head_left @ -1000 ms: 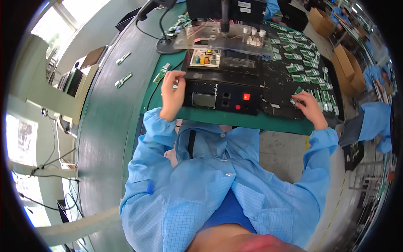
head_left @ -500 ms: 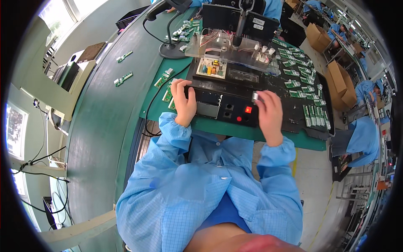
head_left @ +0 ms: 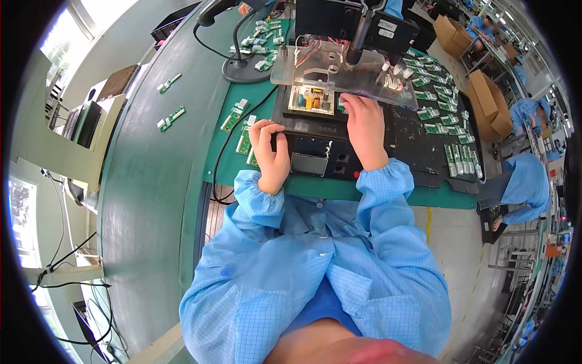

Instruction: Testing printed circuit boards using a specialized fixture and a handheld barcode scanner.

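My left hand (head_left: 271, 156) rests at the left front corner of a black test fixture (head_left: 309, 126), fingers bent, thumb apart, nothing visible in it. My right hand (head_left: 366, 130) reaches over the fixture's top, below the clear plate (head_left: 351, 71). Its fingers are closed on a small green circuit board (head_left: 341, 104), mostly hidden by the hand. Just left of those fingertips, a lit board with yellow and blue components (head_left: 312, 99) sits in the fixture. The fixture's front carries a grey display panel (head_left: 309, 164) and a red button (head_left: 357, 175), partly behind my right wrist.
Many green boards (head_left: 448, 115) lie on the black mat at right; several (head_left: 235, 115) lie left of the fixture, others (head_left: 170, 118) on the green conveyor. A black scanner stand (head_left: 245, 70) rises at back left. A black cable (head_left: 221, 145) runs beside the fixture. Co-workers (head_left: 515, 182) work at right.
My right hand has moved from the fixture's front right, forward and left, to beside the lit board. My left hand stays at the corner. The red light is now out of sight.
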The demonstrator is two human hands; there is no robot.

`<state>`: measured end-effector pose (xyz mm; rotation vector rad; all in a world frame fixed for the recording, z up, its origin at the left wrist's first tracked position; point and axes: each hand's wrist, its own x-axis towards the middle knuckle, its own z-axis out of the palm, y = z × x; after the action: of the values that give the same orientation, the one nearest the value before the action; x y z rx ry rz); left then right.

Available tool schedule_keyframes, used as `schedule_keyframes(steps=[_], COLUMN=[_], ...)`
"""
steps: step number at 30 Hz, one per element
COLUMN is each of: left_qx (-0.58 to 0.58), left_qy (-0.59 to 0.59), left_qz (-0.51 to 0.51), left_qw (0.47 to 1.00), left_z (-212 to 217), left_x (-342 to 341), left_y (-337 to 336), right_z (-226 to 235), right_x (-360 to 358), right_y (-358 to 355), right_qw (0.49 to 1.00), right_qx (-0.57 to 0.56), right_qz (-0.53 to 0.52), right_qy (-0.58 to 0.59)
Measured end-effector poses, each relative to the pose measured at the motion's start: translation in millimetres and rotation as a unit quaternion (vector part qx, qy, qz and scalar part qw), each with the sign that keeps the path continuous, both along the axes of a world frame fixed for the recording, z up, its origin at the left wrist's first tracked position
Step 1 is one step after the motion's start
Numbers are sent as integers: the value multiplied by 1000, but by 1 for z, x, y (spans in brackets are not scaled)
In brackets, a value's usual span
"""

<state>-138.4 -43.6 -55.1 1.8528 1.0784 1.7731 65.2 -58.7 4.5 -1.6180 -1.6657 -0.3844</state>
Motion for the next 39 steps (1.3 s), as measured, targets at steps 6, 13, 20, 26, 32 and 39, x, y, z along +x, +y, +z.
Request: schedule_keyframes(steps=[6, 13, 20, 26, 32, 39], left_qx=[-9, 80, 27, -201, 68, 351], left_qy=[-18, 0, -27, 185, 136, 144], left_qz=[-13, 5, -203, -292, -282, -233], left_qw=[1000, 997, 979, 917, 947, 895], left_z=[-1, 46, 244, 330, 280, 207], left_x=[0, -9, 18, 110, 92, 87], left_y=[1, 6, 109, 125, 98, 74], right_z=[-2, -1, -15, -40, -63, -62], right_x=[9, 3, 9, 61, 80, 80], right_y=[4, -22, -108, -142, -153, -153], right_qw=[999, 999, 978, 975, 954, 960], right_qx=[-31, -9, 76, 70, 32, 5], right_qz=[17, 30, 140, 0, -30, 6], right_qy=[25, -13, 133, 210, 297, 281])
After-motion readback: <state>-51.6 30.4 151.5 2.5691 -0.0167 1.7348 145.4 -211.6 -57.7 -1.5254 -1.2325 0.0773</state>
